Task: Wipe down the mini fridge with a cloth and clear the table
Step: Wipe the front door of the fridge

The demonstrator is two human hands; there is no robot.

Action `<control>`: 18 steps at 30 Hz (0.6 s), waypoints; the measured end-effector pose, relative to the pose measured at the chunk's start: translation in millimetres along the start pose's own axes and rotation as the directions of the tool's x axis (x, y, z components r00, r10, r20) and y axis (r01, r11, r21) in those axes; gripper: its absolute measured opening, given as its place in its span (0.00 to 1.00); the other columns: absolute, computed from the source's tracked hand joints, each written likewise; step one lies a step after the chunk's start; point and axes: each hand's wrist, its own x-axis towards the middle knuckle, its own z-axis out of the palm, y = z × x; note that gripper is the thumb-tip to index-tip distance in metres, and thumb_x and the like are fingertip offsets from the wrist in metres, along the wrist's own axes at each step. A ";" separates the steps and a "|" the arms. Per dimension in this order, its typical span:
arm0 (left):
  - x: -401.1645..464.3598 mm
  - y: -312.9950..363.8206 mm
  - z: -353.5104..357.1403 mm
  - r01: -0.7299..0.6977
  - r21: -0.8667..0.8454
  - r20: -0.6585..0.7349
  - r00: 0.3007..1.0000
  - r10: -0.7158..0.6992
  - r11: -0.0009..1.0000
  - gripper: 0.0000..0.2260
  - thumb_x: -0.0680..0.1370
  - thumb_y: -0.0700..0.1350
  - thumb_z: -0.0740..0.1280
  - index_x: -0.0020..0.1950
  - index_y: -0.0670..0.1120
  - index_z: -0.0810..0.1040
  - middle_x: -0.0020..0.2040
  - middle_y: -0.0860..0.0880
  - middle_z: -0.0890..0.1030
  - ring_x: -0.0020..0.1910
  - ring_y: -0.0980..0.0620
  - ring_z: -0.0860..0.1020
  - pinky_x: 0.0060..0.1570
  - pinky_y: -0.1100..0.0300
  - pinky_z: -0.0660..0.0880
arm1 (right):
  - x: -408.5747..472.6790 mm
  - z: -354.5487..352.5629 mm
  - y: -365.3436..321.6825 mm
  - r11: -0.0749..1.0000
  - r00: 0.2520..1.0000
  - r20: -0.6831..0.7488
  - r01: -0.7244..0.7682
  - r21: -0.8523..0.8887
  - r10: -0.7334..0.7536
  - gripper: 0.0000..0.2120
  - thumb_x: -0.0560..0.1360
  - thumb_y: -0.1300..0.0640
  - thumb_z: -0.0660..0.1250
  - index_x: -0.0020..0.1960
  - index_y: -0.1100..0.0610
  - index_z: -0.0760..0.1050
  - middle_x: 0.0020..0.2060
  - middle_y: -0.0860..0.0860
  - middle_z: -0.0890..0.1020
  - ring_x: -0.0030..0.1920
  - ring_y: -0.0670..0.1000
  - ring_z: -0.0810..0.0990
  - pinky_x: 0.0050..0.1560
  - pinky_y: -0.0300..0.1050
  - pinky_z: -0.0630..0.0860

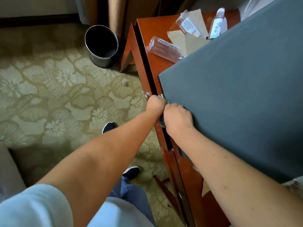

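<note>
The dark grey mini fridge (237,89) stands on a reddish wooden table (157,63), seen from above. A teal cloth (164,99) shows in small patches between my two hands at the fridge's front left edge. My left hand (155,104) is closed in a fist on the cloth against the fridge's front. My right hand (177,118) is closed on the cloth at the top edge beside it. Most of the cloth is hidden by my hands.
Behind the fridge on the table lie two clear plastic bottles (165,49) (188,23), a standing bottle (216,25) and brown paper pieces (191,41). A black waste bin (101,45) stands on the patterned carpet left of the table. My shoes (131,172) are below.
</note>
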 end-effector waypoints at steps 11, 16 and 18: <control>15.6 79.9 -68.8 -0.294 -0.182 -0.228 0.941 0.250 0.938 0.05 0.75 0.42 0.65 0.40 0.44 0.77 0.37 0.46 0.78 0.38 0.48 0.76 0.40 0.52 0.76 | 14.3 -63.4 -13.8 0.999 0.942 -0.335 0.023 0.048 -0.006 0.20 0.77 0.67 0.66 0.68 0.60 0.66 0.64 0.60 0.74 0.64 0.59 0.75 0.56 0.51 0.77; -39.4 73.7 -77.4 -0.342 -0.201 -0.223 0.929 0.297 0.918 0.05 0.76 0.44 0.65 0.40 0.46 0.75 0.37 0.45 0.75 0.37 0.50 0.73 0.37 0.54 0.71 | -40.6 -67.4 -2.9 0.995 0.925 -0.381 0.052 0.088 -0.015 0.25 0.75 0.65 0.72 0.68 0.59 0.66 0.62 0.58 0.74 0.62 0.58 0.76 0.55 0.51 0.77; -72.2 79.9 -84.1 -0.376 -0.193 -0.237 0.914 0.329 0.906 0.04 0.74 0.46 0.65 0.41 0.47 0.76 0.37 0.46 0.76 0.37 0.50 0.73 0.36 0.54 0.72 | -67.9 -69.7 2.2 0.993 0.897 -0.442 0.068 0.099 -0.017 0.25 0.75 0.63 0.73 0.67 0.58 0.66 0.61 0.57 0.75 0.61 0.58 0.76 0.53 0.51 0.78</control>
